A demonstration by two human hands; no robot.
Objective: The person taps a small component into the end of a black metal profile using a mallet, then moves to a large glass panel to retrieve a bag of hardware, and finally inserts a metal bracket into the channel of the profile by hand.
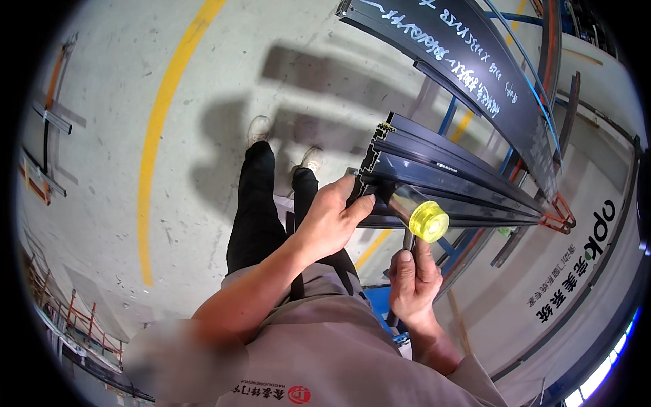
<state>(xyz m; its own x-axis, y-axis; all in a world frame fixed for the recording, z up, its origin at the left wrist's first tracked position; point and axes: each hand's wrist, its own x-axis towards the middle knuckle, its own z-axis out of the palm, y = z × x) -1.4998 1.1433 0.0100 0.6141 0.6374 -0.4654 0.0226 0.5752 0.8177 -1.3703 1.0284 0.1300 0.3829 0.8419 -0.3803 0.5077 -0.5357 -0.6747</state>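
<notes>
A bundle of long dark aluminium profiles (434, 163) runs from in front of me toward the right, its cut ends with slotted cross-sections facing left. My left hand (333, 216) is closed round the near end of these profiles, thumb on the near side; part of its fingers is hidden behind the end. In my right hand (415, 281) is the handle of a mallet (430, 220), gripped just below the head. The mallet has a translucent yellow face, turned toward me, and a metallic middle. Its head is over the profiles close to my left thumb; whether it touches them I cannot tell.
A wide dark panel (447, 47) with white handwriting lies beyond the profiles at the upper right. Orange-red and blue rack parts (557, 216) stand at the right, beside a white printed board (542, 271). A yellow line (152, 149) marks the floor at left.
</notes>
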